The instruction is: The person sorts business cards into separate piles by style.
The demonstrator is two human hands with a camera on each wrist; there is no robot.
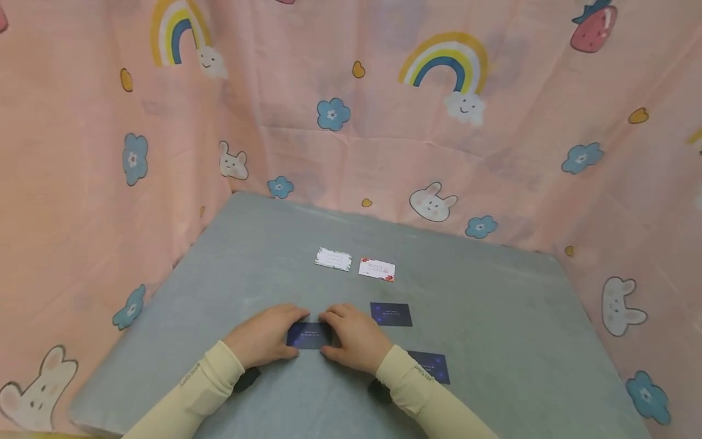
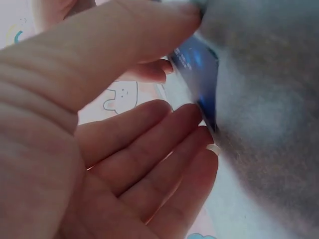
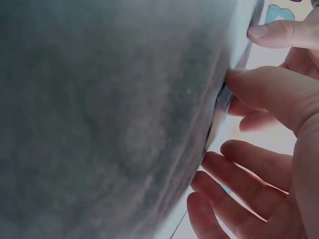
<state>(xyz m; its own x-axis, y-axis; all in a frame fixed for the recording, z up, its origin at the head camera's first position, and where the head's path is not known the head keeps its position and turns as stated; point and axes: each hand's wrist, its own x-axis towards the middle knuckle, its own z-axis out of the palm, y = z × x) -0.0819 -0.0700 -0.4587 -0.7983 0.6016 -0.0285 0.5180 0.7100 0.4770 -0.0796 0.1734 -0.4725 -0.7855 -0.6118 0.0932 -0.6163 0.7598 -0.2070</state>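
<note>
A dark blue card (image 1: 309,336) with small pale print lies flat on the grey-green cloth, framed by both hands. My left hand (image 1: 267,334) is at its left end, thumb near the close edge and fingertips at the far edge. In the left wrist view the card (image 2: 199,74) shows between the thumb and the loosely extended fingers. My right hand (image 1: 359,337) is at the right end and covers that corner. The right wrist view shows the card (image 3: 223,102) as a thin dark strip beside the thumb, with the fingers spread and relaxed.
A second blue card (image 1: 391,314) lies just beyond the right hand. Another blue card (image 1: 430,366) is partly hidden by the right sleeve. Farther back lie a white card with a leafy border (image 1: 333,259) and a white card with red flowers (image 1: 376,269). A pink printed curtain (image 1: 351,158) surrounds the table.
</note>
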